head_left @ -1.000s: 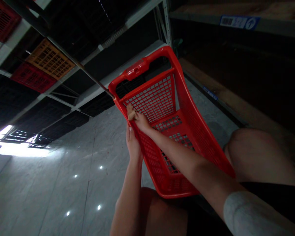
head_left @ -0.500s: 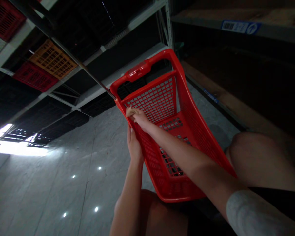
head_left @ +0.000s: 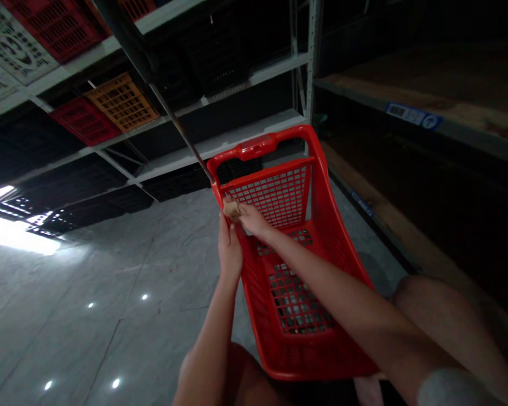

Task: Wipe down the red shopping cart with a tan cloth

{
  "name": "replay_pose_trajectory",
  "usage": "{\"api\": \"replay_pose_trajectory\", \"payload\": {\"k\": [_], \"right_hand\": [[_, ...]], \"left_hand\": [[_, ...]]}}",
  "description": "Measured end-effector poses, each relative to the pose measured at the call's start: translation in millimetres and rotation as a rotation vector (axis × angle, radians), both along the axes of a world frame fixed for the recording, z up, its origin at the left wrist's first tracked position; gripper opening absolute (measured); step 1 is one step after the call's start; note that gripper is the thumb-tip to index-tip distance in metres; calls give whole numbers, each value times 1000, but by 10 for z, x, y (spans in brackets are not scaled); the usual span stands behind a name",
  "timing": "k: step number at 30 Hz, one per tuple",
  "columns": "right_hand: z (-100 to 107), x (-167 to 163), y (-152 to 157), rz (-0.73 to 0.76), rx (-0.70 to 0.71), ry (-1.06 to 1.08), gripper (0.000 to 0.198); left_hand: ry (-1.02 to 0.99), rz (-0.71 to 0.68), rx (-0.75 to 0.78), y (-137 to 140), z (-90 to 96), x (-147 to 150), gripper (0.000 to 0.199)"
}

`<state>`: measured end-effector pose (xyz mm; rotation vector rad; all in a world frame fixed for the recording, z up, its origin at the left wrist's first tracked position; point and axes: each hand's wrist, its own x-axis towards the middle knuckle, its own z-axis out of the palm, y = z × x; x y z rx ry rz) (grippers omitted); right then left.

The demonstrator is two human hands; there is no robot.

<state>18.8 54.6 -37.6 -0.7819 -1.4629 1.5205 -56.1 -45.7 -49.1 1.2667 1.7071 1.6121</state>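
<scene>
A red plastic shopping basket (head_left: 296,361) stands tilted between my knees, its inside facing me. A long metal pull rod (head_left: 180,129) with a dark grip runs from its upper left corner. My right hand (head_left: 254,220) reaches across the basket and presses a tan cloth (head_left: 232,208) to the left rim, just below the handle bar (head_left: 256,148). The cloth hides some of the fingertips. Just below the cloth, my left hand (head_left: 230,248) grips the left side wall from outside, fingers pointing up along it.
Racks with dark crates stand at the back left, with an orange crate (head_left: 122,101), a red crate (head_left: 86,120) and white crates (head_left: 19,51) among them. On the right is a wooden shelf (head_left: 364,84) with a blue and white label (head_left: 412,114). Grey concrete floor (head_left: 131,270) lies left.
The basket and both hands appear lower in the picture as the view shifts. My right hand with the cloth stays at the left rim, now close above my left hand.
</scene>
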Motion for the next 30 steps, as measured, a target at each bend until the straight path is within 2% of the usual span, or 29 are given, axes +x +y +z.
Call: {"api": "replay_pose_trajectory", "payload": {"k": [2, 4, 6, 8, 11, 15, 19, 22, 27, 28, 30], "right_hand": [[276, -66, 212, -45, 347, -35, 50], [452, -54, 380, -53, 632, -216, 56], [500, 61, 496, -23, 798, -429, 58], [465, 270, 570, -15, 870, -588, 58], [415, 735, 645, -92, 887, -779, 53], [464, 1531, 760, -265, 855, -1001, 50], [479, 2106, 859, -424, 811, -1086, 53], [469, 2175, 951, -492, 768, -967, 58], [680, 2035, 1362, -945, 521, -676, 62], [739, 2016, 1462, -977, 490, -679, 61], [838, 1969, 1641, -934, 477, -741, 55]], "left_hand": [[120, 28, 0, 79, 41, 45, 61], [264, 28, -2, 118, 58, 90, 65], [416, 27, -2, 122, 52, 122, 73], [530, 12, 1, 109, 38, 136, 80], [591, -20, 5, 86, 18, 137, 85], [575, -48, 19, 56, 0, 144, 89], [657, -27, -4, 14, 15, 190, 86], [796, -23, -17, -6, 36, 229, 82], [915, -13, -24, 19, -15, 241, 80], [927, -14, -20, 28, -36, 238, 79], [963, -16, -10, 42, -75, 231, 78]]}}
